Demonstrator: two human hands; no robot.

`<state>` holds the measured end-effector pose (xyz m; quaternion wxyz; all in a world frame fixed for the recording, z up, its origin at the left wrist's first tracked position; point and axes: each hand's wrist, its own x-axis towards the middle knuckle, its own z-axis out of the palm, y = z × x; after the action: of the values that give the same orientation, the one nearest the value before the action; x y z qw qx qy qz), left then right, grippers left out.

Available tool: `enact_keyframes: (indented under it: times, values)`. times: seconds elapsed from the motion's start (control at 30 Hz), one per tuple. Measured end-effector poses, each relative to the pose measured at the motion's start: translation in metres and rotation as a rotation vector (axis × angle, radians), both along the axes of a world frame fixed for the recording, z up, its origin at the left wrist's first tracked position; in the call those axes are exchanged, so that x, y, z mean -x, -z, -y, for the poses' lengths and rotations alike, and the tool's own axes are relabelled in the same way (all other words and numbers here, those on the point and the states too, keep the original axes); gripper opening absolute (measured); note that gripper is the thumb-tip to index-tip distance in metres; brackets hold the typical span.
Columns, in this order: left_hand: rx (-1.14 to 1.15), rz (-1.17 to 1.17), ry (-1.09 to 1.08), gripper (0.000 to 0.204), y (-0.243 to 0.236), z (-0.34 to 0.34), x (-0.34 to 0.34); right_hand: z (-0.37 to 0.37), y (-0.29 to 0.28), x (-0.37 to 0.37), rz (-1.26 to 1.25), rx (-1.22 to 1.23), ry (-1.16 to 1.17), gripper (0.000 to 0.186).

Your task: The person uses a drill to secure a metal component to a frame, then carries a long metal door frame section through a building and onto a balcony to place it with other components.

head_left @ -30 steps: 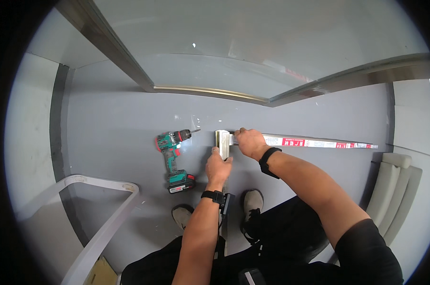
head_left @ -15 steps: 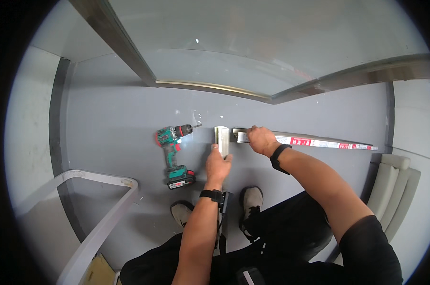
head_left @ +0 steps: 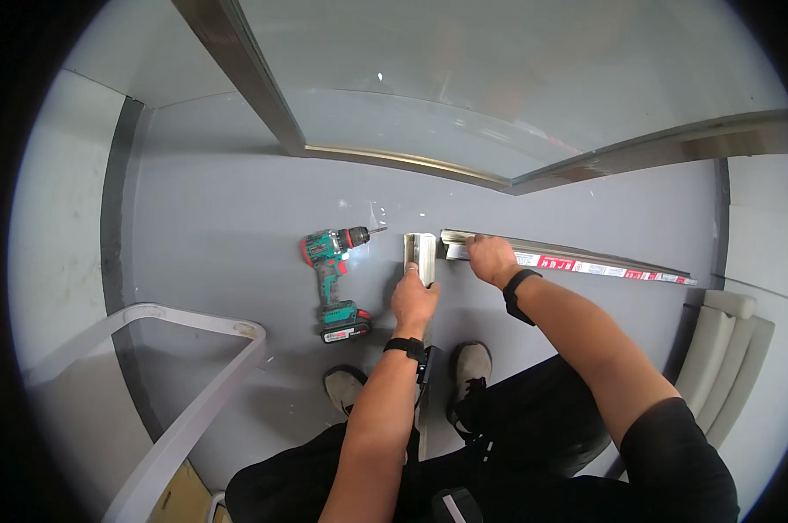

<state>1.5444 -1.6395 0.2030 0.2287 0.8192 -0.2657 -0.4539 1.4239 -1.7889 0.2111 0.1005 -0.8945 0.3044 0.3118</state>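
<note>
My left hand (head_left: pixel 414 303) is closed around the far end of a pale metal profile (head_left: pixel 426 254), a long strip with a lengthwise edge that runs back under my forearm and between my feet. To its right, my right hand (head_left: pixel 493 261) grips the near end of a second metal profile (head_left: pixel 616 265), which stretches off to the right and carries red-and-white printed film along its side. The two profile ends lie close together, a small gap apart, at roughly a right angle. Left of my left hand, a green and black cordless drill (head_left: pixel 328 275) with a bit fitted rests on its side.
A glass panel in a metal frame (head_left: pixel 394 164) stands across the far side of the grey floor (head_left: pixel 211 209). A white curved rail (head_left: pixel 193 321) is at the left, and a light padded piece (head_left: pixel 725 349) leans by the right wall. My shoes (head_left: pixel 470 366) are close behind the profiles.
The left-hand profile has turned about its length, so its lengthwise edge now shows. Both hands keep their grips. The whole scene has shifted slightly right in the picture.
</note>
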Motion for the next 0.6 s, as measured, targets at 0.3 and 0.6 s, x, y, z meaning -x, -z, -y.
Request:
enact_keyframes:
  times: [0.3, 0.6]
  values:
    - [-0.031, 0.008, -0.032, 0.050, 0.008, 0.002, -0.001, -0.008, 0.011, 0.008, 0.016, 0.017, 0.008, 0.023]
    - [0.009, -0.076, -0.079, 0.048, 0.006, -0.001, -0.010, -0.020, 0.005, -0.009, 0.074, -0.099, 0.153, 0.022]
